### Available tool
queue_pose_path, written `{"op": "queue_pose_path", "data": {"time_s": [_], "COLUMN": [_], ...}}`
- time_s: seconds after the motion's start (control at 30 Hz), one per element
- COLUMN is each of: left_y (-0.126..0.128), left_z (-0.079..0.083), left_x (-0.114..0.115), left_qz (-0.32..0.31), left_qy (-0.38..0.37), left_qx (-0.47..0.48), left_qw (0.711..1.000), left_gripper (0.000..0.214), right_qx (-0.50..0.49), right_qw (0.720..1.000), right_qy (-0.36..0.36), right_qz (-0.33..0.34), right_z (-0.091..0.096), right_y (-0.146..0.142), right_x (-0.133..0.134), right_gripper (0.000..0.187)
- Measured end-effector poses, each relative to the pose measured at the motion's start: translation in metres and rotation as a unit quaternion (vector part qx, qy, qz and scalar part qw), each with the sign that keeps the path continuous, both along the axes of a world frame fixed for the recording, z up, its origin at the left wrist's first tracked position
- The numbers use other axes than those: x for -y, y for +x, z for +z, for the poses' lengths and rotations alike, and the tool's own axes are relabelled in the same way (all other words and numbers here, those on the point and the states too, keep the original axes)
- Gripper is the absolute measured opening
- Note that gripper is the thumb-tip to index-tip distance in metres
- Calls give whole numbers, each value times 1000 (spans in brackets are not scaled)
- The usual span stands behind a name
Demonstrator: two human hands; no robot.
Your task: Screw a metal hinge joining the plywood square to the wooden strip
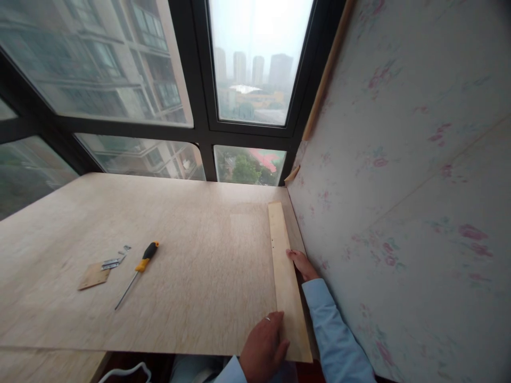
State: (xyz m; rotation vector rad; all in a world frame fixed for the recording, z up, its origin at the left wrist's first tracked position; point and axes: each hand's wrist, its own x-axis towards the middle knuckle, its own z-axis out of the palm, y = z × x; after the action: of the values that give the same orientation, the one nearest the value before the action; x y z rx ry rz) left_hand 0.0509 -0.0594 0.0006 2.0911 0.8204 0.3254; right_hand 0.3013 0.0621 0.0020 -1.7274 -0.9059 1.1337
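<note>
A long, narrow wooden board (285, 266) lies on the pale wood-grain tabletop (199, 255), along its right side by the wall. Small dark holes show near its left edge. My left hand (263, 343), with a ring on one finger, is closed at the near left part of the board, fingers at its left edge and thumb over its face. Farther up, my right hand (302, 263) grips the board's right edge, thumb on top; its other fingers are mostly hidden.
A yellow and black screwdriver (147, 258) lies left of centre. Beside it are several small metal pieces (114, 261) and a thin brown square piece (93, 276). Papered wall (399, 213) bounds the right; dark-framed windows (207, 106) stand behind. A white curved object (128, 371) shows below the near edge.
</note>
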Motion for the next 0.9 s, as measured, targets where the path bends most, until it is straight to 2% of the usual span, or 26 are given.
{"op": "queue_pose_path", "data": {"time_s": [0.27, 0.5, 0.63, 0.7, 0.77, 0.83, 0.9], "left_y": [7, 6, 6, 5, 2, -2, -7], "left_z": [-2, -6, -1, 2, 3, 3, 0], "left_x": [-6, -9, -12, -13, -13, -13, -12], "left_qz": [-24, -36, -45, -49, -50, -46, -42], "left_qy": [-15, -13, -23, -29, -34, -35, -37], "left_qx": [-2, 27, 31, 31, 33, 32, 29], "left_qw": [1000, 999, 998, 998, 998, 998, 998], "left_gripper": [62, 59, 60, 60, 59, 58, 58], "right_qx": [213, 333, 374, 411, 464, 507, 521], "right_qw": [975, 939, 923, 906, 875, 846, 833], "right_qy": [-64, -84, -92, -106, -132, -157, -172], "right_qz": [-5, -3, 7, 14, 32, 52, 65], "right_z": [5, 9, 13, 15, 16, 17, 18], "right_y": [-5, -27, -40, -46, -51, -55, -58], "right_x": [1, 13, 18, 16, 14, 12, 10], "right_gripper": [26, 39, 66, 85, 96, 93, 86]}}
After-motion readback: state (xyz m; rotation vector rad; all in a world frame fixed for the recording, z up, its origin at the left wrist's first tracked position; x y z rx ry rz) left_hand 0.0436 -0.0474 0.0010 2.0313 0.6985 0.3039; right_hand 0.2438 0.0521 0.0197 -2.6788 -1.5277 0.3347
